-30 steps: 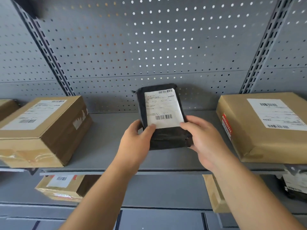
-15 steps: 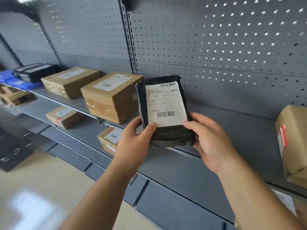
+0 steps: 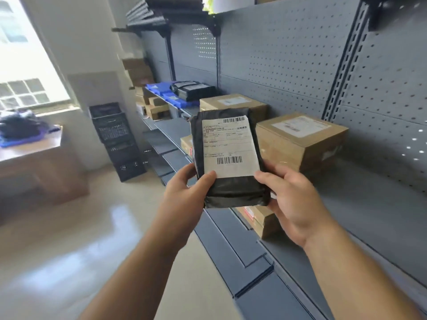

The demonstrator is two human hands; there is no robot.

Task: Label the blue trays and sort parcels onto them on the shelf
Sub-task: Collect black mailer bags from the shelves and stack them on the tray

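Black parcel (image 3: 235,190), where is it? asks one.

In the air, upright, its white label (image 3: 228,146) facing the camera, held at its lower end between both hands, says the other.

How do the hands grip?

Left hand (image 3: 184,192) wraps the lower left edge, thumb on the label's bottom corner, fingers behind. Right hand (image 3: 293,199) does the same on the lower right edge. Both are clamped on the parcel.

What lies around the grip?

Just behind and right of the parcel a near cardboard box (image 3: 300,139) sits on the grey shelf (image 3: 369,204), and a far cardboard box (image 3: 233,102) shows past the parcel's top. Below the right hand, on a lower level, a brown box (image 3: 261,218) is partly hidden.

And the blue trays?

Blue trays (image 3: 182,102) stand well beyond the grip, farther along the shelf, up and left of the parcel's top edge. Dark parcels (image 3: 194,90) rest on them. Whether the trays bear labels I cannot tell.

Left of the left hand?

Black crates (image 3: 115,135), stacked on the floor, far off.
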